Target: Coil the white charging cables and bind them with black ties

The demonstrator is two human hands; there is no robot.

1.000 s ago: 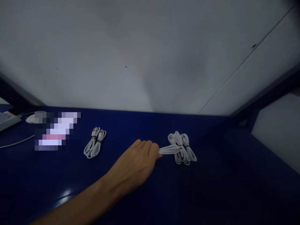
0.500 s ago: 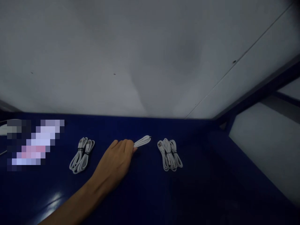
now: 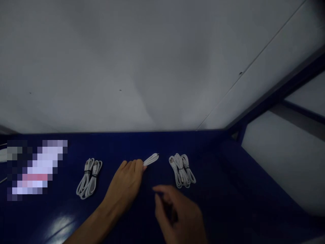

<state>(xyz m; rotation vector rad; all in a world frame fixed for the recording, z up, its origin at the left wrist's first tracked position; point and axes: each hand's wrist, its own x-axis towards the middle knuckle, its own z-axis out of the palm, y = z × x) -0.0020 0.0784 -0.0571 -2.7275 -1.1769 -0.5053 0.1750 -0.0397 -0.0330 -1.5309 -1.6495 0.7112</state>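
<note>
My left hand (image 3: 128,181) is closed around a coiled white cable (image 3: 151,159), whose looped end sticks out to the right past my fingers. The rest of that coil is hidden by the hand. My right hand (image 3: 179,213), slightly blurred, hovers low and to the right with thumb and forefinger apart and nothing visible between them. Beyond it lies a group of bundled white USB cables (image 3: 182,171) with dark ties. Left of my left hand are two more tied white cables (image 3: 88,178), side by side.
The cables lie on a glossy dark blue surface (image 3: 223,189). A pale wall (image 3: 101,67) rises at the back. Blue frame bars (image 3: 274,98) run along the right side. A pixelated bright item (image 3: 40,167) is at the left, near a partly visible white object (image 3: 3,155).
My right hand has come into view from the bottom. My left hand still grips the cable. The view has tilted slightly, so the surface appears lower.
</note>
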